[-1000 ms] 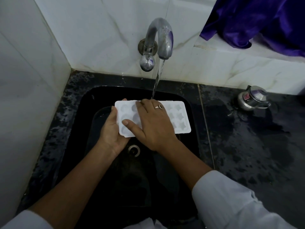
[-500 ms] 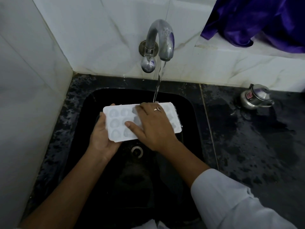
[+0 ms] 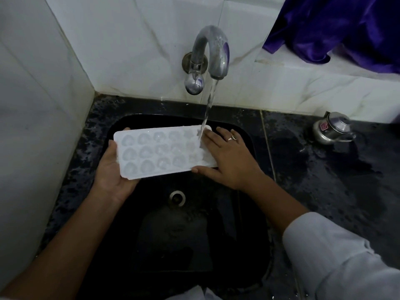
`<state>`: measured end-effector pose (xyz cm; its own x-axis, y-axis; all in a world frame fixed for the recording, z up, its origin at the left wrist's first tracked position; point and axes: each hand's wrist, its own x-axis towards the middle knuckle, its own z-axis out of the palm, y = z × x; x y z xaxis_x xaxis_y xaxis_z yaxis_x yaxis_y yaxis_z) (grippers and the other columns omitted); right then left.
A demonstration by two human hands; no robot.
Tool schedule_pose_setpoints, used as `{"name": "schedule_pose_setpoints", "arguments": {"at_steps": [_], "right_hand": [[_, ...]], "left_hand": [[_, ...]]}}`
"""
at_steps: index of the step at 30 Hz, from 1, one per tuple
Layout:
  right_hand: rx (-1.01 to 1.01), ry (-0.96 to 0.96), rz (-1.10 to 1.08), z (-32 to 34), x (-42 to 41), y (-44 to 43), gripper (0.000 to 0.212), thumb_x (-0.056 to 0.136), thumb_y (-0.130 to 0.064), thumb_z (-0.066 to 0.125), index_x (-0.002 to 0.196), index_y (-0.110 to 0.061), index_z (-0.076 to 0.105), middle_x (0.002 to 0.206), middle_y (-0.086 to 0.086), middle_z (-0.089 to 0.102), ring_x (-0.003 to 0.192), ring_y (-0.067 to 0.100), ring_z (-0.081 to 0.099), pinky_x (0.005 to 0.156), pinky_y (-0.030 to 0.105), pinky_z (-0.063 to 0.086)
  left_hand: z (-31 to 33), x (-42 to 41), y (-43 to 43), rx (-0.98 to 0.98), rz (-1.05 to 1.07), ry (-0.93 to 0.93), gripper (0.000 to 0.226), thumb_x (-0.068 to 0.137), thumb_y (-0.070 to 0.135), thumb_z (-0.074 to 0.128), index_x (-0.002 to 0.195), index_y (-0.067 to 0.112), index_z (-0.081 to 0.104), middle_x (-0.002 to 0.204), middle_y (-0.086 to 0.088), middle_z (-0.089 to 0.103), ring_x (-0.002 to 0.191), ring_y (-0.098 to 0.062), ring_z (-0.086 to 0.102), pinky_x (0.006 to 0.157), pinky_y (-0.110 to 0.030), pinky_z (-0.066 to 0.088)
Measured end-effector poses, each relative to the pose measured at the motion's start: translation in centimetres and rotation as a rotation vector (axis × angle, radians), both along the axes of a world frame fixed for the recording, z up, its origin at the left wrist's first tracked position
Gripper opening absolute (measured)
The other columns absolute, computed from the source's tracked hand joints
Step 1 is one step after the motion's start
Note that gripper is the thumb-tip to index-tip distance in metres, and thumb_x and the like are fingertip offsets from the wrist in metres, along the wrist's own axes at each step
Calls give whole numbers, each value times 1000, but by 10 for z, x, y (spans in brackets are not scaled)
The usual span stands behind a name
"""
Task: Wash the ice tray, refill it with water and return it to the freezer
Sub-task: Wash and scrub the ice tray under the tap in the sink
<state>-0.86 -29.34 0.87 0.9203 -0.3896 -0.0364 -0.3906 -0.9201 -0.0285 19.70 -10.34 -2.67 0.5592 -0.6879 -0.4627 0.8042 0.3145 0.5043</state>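
A white ice tray [image 3: 160, 151] with several shaped cups is held level over the black sink [image 3: 249, 144]. My left hand [image 3: 112, 172] grips its left end from below, thumb on the rim. At the tray's right end lies my right hand [image 3: 229, 156], a ring on one finger, fingers straight over the top and thumb at the front edge. Water runs from the metal tap [image 3: 213, 50] and lands on the tray's far right corner, beside my right fingers.
The sink's drain [image 3: 177, 197] lies below the tray. A small steel kettle [image 3: 332, 131] stands on the wet black counter [image 3: 324, 180] at the right. White tiled walls close off the back and left. Purple cloth [image 3: 337, 24] hangs at the upper right.
My right hand slid from the tray's middle to its right end. The tray shifted left, so the water now strikes its right corner and most cups are uncovered.
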Motion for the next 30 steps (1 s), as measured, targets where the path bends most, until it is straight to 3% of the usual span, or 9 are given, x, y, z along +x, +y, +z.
{"name": "schedule_pose_setpoints", "arguments": {"at_steps": [3,6,10,14,18,19,23,27,30], "right_hand": [[-10,-34,-16,0,-2,2,91,95,-78,30,154,-11,46,162,8,43,148,34,39,125,54,25],[-78,-121,1,-4,-5,6,74,99,-67,42,141,-10,62,148,10,59,137,35,53,119,53,37],[-184,-234,51,-11,-12,10,32,102,-39,60,114,-13,76,122,6,74,116,29,65,112,48,43],[-146,-308,26,-12,-11,13,18,100,-25,63,91,-13,74,92,5,70,90,28,64,101,42,44],[-44,-375,-52,-7,-2,26,4,90,-11,69,87,-9,69,88,10,67,83,31,60,81,45,50],[-24,-369,-60,-6,2,31,4,89,-11,68,87,-8,69,89,10,66,83,32,60,79,46,50],[137,-349,1,-4,29,62,6,87,-12,64,85,-8,68,85,10,63,81,30,57,77,44,46],[267,-324,39,-1,28,65,9,88,-17,65,86,-10,69,84,5,63,81,25,56,78,38,45],[260,-304,-71,2,4,40,16,92,-24,60,86,-11,69,84,4,62,82,23,57,80,41,47]], "left_hand": [[2,0,-4,20,6,-15,49,109,51,30,127,29,69,135,-7,71,113,-29,74,81,-50,64],[3,-1,-7,22,26,-13,53,110,49,30,116,28,79,130,-6,74,108,-28,76,76,-47,65],[0,2,-11,28,-6,-25,55,110,52,32,153,24,52,141,-8,67,124,-30,68,93,-51,56],[-3,3,-16,19,-17,-31,61,109,54,31,158,21,44,147,-10,62,134,-33,60,98,-52,51],[-5,1,-21,4,42,-5,59,109,56,29,135,21,70,135,-8,71,118,-29,72,89,-47,61],[-4,-2,-24,7,42,-15,60,109,57,28,127,22,73,131,-7,73,115,-27,73,90,-47,59],[-3,-22,-43,57,-8,-55,69,105,65,29,153,20,50,142,-11,66,128,-32,64,105,-52,52],[-9,-36,-54,55,-65,-68,76,103,69,30,153,15,49,144,-16,64,133,-36,60,108,-54,51],[-19,-35,-55,39,-64,-68,76,104,67,33,158,14,43,149,-17,58,138,-39,55,112,-61,46]]}}
